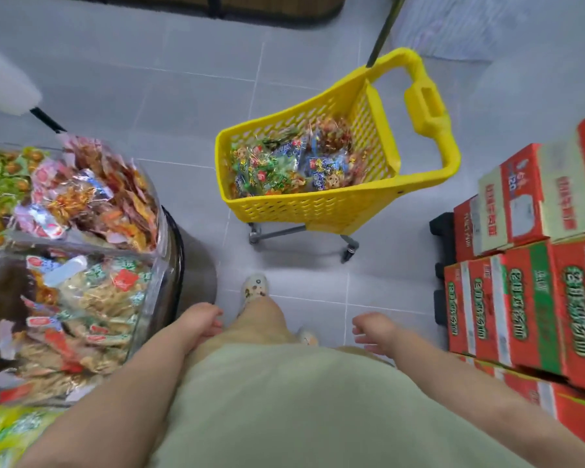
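Idle hands (201, 324); cart (304, 207) handle (426, 106) far-right

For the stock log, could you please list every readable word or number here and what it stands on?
"20": seemingly, on the upper red-and-cream carton, blurred.
Large characters on the red-and-green cartons: too blurred to read.
Print on the snack packets in the yellow cart and display bins: too small.
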`<state>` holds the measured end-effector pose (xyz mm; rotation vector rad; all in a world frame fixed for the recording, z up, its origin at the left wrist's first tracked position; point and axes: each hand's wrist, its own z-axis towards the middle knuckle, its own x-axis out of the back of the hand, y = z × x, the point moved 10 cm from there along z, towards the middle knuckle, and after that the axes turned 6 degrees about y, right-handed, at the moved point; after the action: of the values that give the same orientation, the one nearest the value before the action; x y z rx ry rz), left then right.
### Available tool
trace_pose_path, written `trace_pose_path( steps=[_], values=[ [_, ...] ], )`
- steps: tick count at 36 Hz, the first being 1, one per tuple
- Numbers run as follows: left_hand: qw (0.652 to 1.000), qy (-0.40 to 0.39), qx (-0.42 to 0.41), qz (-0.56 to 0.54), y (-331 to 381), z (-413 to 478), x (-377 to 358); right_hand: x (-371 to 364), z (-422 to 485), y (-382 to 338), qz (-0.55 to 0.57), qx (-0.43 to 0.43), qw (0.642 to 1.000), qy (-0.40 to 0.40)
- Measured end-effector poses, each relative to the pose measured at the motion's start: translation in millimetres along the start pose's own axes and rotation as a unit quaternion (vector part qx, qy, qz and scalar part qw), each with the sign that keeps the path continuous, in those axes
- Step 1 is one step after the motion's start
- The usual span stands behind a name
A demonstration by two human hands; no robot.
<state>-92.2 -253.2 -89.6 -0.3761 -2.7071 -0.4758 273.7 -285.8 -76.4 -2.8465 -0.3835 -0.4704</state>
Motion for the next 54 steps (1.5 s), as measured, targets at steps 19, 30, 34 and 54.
trace_pose_path(
  steps=[19, 30, 34, 54],
  values=[
    [0.992, -0.016, -0.082, 0.099, 276, 108, 61, 48, 53, -238, 0.141, 0.076, 0.984, 0.081],
    [0.964, -0.04, -0.186, 0.186, 378, 116, 12, 54, 91, -365, -0.064, 0.198, 0.976, 0.065],
    [0.96, -0.075, -0.156, 0.221, 372, 113, -11, 27, 100, -386, -0.229, 0.24, 0.943, 0.005],
    [1.0, -0.027, -0.001, -0.014, 320, 108, -3, -18, 94, -434, -0.419, 0.45, 0.787, -0.053]
  ],
)
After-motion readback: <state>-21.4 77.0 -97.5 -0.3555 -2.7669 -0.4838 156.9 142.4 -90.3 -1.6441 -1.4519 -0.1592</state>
